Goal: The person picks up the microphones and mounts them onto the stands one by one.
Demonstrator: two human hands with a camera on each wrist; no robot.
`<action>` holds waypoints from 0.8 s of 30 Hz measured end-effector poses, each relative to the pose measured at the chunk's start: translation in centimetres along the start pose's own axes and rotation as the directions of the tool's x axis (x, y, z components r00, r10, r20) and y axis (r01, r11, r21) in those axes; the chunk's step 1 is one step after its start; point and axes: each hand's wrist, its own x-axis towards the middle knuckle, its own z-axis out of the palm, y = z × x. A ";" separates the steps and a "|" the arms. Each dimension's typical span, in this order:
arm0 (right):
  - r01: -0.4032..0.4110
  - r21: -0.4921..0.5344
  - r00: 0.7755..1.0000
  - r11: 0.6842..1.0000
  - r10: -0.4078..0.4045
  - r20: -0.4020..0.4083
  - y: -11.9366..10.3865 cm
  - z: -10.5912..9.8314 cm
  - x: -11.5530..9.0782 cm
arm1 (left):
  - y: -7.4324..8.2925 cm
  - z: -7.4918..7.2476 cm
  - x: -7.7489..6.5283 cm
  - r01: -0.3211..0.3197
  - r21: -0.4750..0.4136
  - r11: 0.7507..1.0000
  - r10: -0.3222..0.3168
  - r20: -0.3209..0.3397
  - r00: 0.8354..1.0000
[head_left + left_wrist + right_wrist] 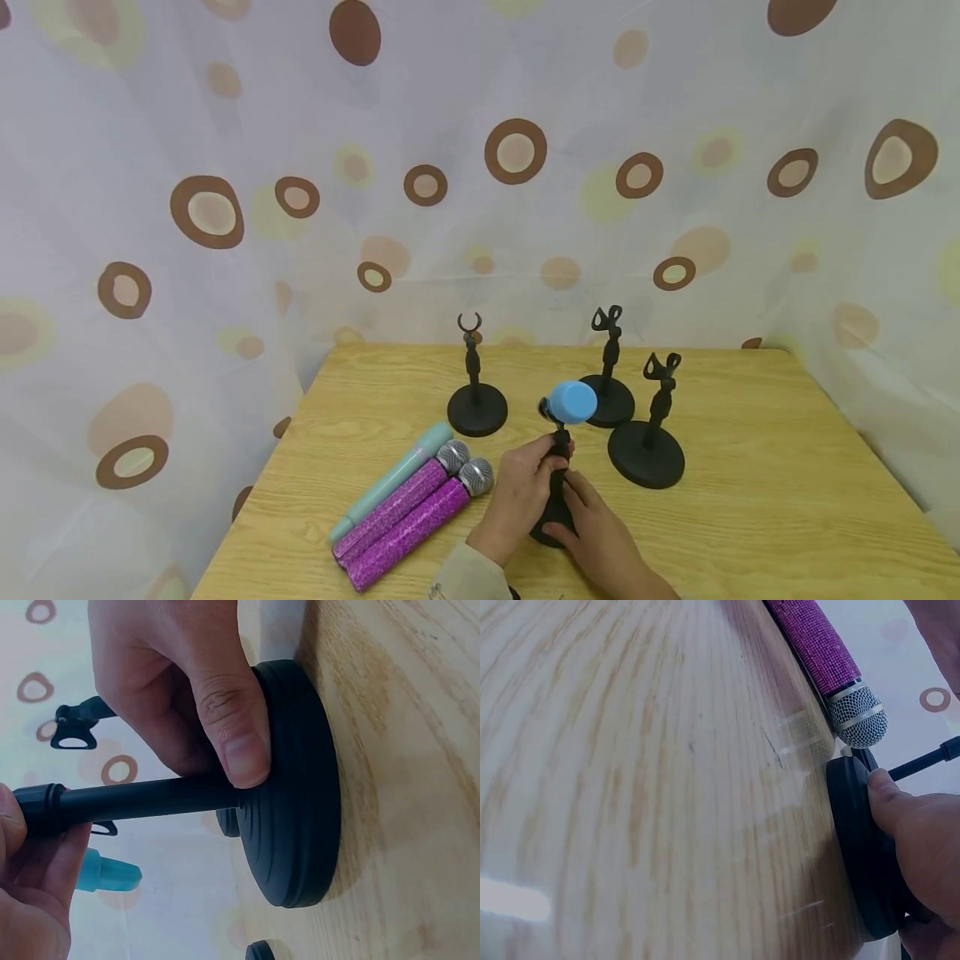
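Observation:
A black tabletop microphone stand [558,500] is between my hands, with a light blue, round-ended piece [573,402] at its clip; that piece's full shape is hidden. My left hand [517,492] grips the upper stem around the collar [37,810]. Lower down, my right hand [603,533] holds the round base [300,787], its thumb [247,757] lying on the base's upper face near the stem. The right wrist view also shows the right hand [934,840] at the base rim. The base is at the tabletop; whether it bears fully on it I cannot tell.
Left of my hands lie two glittery purple microphones [408,533] and a teal one [393,479], side by side. Behind stand three black stands: one with a C-shaped clip [476,408], two at the right [611,400] [648,454]. A patterned curtain [450,100] hangs behind the wooden table [787,467].

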 end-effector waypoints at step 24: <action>0.010 -0.008 1.000 1.000 -0.010 -0.014 0.0 0.3 -0.1 | 0.7 -0.6 0.7 0.121 0.015 0.992 -0.122 0.234 0.965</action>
